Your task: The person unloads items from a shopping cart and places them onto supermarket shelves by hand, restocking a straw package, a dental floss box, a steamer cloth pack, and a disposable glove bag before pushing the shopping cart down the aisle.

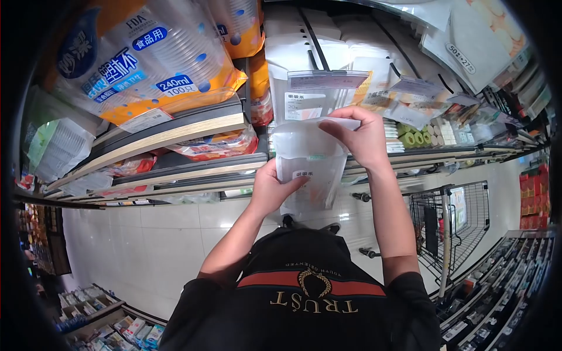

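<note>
A translucent white plastic packet [307,146] with small dark lettering is held in front of the shelf, above my body. My left hand [271,188] grips its left side, with the thumb across the front near the lettering. At the upper right corner, my right hand [364,136] pinches the edge between thumb and fingers. Just beyond it, similar packets [303,105] hang on a hook behind a clear price tag holder [322,79]. What is inside the packet cannot be made out.
Large orange packs of plastic cups [170,70] fill the upper shelf at left, above a wood-edged shelf lip [170,137]. More white packets [374,52] hang at right. A wire shopping cart [462,216] stands on the tiled floor [134,234] to my right. Stocked shelves [497,292] lie behind.
</note>
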Demonstrator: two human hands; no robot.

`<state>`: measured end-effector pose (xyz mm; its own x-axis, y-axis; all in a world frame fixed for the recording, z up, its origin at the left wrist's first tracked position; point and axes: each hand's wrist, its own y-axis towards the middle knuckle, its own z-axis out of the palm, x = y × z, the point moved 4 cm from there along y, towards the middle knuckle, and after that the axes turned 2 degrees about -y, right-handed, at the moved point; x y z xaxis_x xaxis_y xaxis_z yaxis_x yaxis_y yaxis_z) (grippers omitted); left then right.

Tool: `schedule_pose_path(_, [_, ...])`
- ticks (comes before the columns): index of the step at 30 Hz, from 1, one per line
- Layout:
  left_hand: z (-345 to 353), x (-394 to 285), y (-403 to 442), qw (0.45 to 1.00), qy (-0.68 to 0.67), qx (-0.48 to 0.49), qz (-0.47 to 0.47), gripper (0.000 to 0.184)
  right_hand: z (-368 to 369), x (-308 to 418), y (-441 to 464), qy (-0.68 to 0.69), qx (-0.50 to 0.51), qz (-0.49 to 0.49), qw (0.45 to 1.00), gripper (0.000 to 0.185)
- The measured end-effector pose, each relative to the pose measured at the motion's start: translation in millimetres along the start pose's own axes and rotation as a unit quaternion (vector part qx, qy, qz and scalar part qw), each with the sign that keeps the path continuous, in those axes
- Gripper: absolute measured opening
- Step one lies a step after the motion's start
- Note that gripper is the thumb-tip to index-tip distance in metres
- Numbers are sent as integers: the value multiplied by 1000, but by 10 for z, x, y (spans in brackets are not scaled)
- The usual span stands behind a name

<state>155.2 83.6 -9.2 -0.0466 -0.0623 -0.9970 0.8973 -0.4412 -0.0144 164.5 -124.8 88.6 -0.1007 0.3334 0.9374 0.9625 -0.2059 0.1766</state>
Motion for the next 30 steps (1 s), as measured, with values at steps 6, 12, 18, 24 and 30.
schedule_pose_path(6, [-46, -71, 145, 999, 32, -9, -7, 32, 1, 84, 158, -18, -15, -5, 1000, 21])
schedule_pose_path(12, [-67, -171, 449, 999, 18, -12, 42, 35, -46, 196, 418, 4, -58, -94, 994, 21])
schedule_pose_path(18, [-81, -352, 568, 998, 14, -22, 52, 34, -132, 152, 565, -12, -86, -190, 978, 19])
schedule_pose_path(24, [-120, -395, 642, 997, 36, -32, 53, 34, -117, 174, 641, 4, -117, -198, 973, 19])
schedule_pose_path(30, [-142, -377, 699, 998, 39, -30, 42, 34, -90, 167, 690, 29, -129, -218, 967, 27])
